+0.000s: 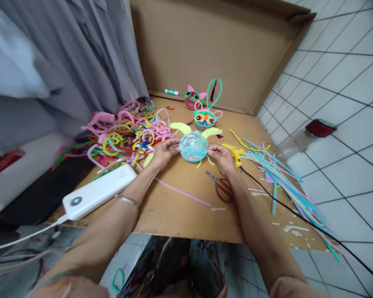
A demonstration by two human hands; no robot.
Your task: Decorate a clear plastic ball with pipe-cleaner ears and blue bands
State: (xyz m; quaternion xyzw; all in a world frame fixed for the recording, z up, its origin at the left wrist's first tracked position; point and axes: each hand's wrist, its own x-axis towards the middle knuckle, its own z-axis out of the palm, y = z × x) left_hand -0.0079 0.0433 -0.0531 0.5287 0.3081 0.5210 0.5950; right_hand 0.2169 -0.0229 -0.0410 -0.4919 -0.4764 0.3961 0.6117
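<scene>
Between both hands is a clear ball (193, 147) with a blue band round its middle and two yellow fuzzy, ear-like pieces at its top. My left hand (165, 154) grips its left side with closed fingers. On the opposite side, my right hand (220, 156) pinches the ball's edge. Thin pale yellow strips hang under the ball. Red-handled scissors (221, 187) lie just below my right hand, partly covered by the forearm. A yellow glue gun (235, 154) rests to the right of that hand.
Tangled pipe cleaners (127, 132) heap up on the left, and straight ones (276, 178) spread on the right. Two decorated balls (205, 120) stand behind. A white power bank (99, 192), a glue stick (172, 92) and a lidded clear bottle (298, 142) are around; the cardboard (199, 49) rises behind.
</scene>
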